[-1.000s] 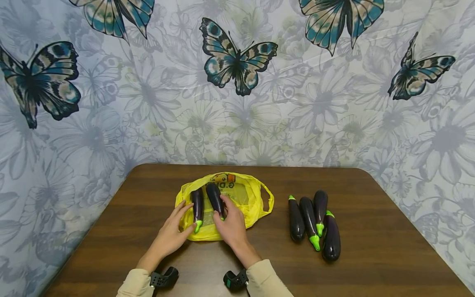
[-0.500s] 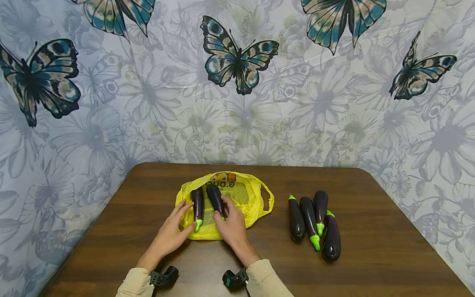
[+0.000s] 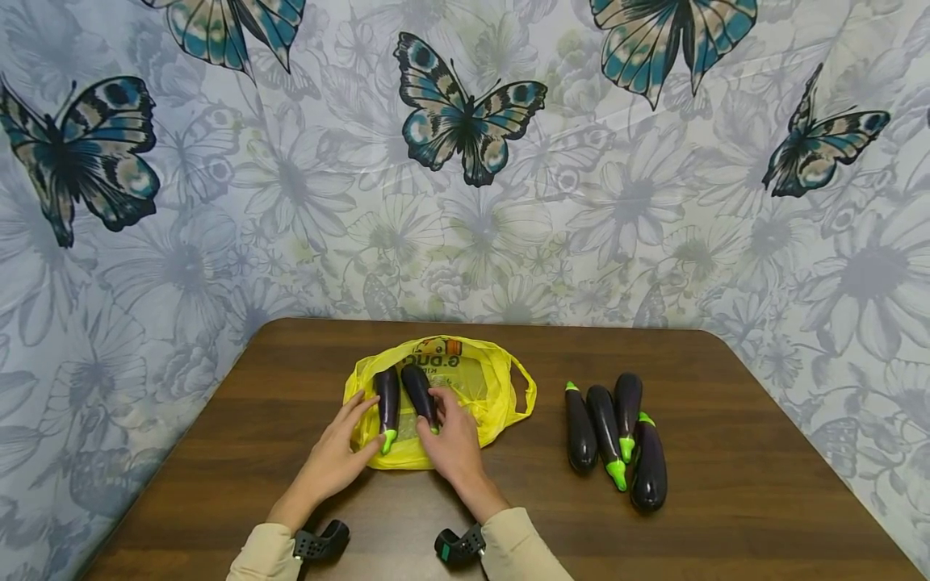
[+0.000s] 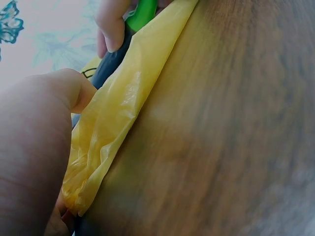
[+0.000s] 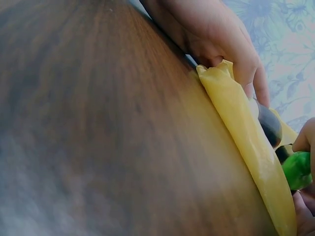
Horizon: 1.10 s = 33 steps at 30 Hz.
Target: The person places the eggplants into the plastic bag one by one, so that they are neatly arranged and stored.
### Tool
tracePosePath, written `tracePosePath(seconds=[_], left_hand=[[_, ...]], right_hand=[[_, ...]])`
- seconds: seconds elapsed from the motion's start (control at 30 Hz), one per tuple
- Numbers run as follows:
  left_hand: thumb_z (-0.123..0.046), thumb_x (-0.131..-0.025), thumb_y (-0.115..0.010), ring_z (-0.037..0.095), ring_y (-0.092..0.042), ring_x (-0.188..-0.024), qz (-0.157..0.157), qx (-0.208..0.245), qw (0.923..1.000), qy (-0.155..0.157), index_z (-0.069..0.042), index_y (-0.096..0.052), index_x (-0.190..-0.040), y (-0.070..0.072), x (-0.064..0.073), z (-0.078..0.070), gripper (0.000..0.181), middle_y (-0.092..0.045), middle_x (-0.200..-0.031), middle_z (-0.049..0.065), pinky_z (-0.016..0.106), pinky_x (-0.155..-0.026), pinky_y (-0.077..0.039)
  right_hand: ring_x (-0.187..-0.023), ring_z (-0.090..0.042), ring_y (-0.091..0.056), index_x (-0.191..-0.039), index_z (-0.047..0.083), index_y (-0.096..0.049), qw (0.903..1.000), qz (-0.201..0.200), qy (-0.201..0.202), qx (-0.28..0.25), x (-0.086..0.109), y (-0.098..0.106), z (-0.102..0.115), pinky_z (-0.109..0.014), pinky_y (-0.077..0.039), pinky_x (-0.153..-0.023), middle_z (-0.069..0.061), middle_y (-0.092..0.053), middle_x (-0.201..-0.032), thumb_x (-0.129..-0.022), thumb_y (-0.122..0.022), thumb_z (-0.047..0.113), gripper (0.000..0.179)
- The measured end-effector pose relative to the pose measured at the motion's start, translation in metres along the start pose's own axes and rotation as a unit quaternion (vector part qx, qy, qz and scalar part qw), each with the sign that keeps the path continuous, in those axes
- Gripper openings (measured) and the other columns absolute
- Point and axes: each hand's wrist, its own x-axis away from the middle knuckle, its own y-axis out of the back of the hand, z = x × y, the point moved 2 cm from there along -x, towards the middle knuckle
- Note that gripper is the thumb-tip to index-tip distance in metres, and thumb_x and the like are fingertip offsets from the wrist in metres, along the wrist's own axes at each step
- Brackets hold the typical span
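Note:
Near the table's middle lies a yellow plastic bag, its mouth facing the person. My left hand holds the bag's left edge, with the plastic bunched at its fingers in the left wrist view. Its thumb reaches to the green stem end of the left eggplant, which lies inside. My right hand grips a second eggplant within the mouth, fingers on its right side and thumb at the near end. The green stem shows between the fingers in the right wrist view.
Right of the bag, several dark eggplants with green stems lie close together on the brown wooden table. A bag handle loops out toward them. Behind the table hangs a butterfly-patterned cloth.
The eggplant in my right hand has shifted slightly left and down, toward the other one. My left hand, the bag and the eggplants on the right have stayed put.

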Motion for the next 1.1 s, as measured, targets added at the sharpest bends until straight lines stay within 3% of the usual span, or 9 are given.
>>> tracePosePath(seconds=[0.27,0.53,1.1], left_hand=[[-0.029,-0.099,-0.069,0.051,-0.035,-0.148,-0.002,0.003,0.9999,-0.01,-0.015,-0.044,-0.157,0.0014,0.0001,-0.0011,0.065,-0.024,-0.168,0.021,0.073,-0.108,-0.038],[-0.027,-0.098,-0.069,0.051,-0.036,-0.147,-0.004,0.005,0.9998,-0.019,-0.014,-0.044,-0.156,0.001,0.0001,-0.0005,0.064,-0.026,-0.168,0.022,0.073,-0.107,-0.039],[-0.028,-0.098,-0.069,0.051,-0.035,-0.147,0.001,-0.005,1.0,-0.003,-0.015,-0.044,-0.156,0.0003,-0.0009,-0.0002,0.064,-0.025,-0.168,0.022,0.074,-0.108,-0.037]], right_hand=[[-0.12,-0.033,-0.068,-0.139,0.004,-0.058,0.9994,0.035,0.0,0.008,0.0011,-0.0013,0.0028,-0.044,-0.056,-0.1,-0.02,-0.065,-0.137,-0.096,-0.069,0.017,0.046],[-0.123,-0.029,-0.066,-0.145,0.01,-0.058,0.9965,0.067,-0.011,0.049,0.0027,-0.002,0.0033,-0.047,-0.054,-0.102,-0.014,-0.062,-0.143,-0.098,-0.065,0.029,0.051],[-0.139,-0.03,-0.054,-0.151,0.012,-0.054,0.9927,0.085,0.009,0.085,0.0021,-0.0043,0.0007,-0.05,-0.044,-0.114,-0.012,-0.054,-0.153,-0.096,-0.062,0.026,0.057]])
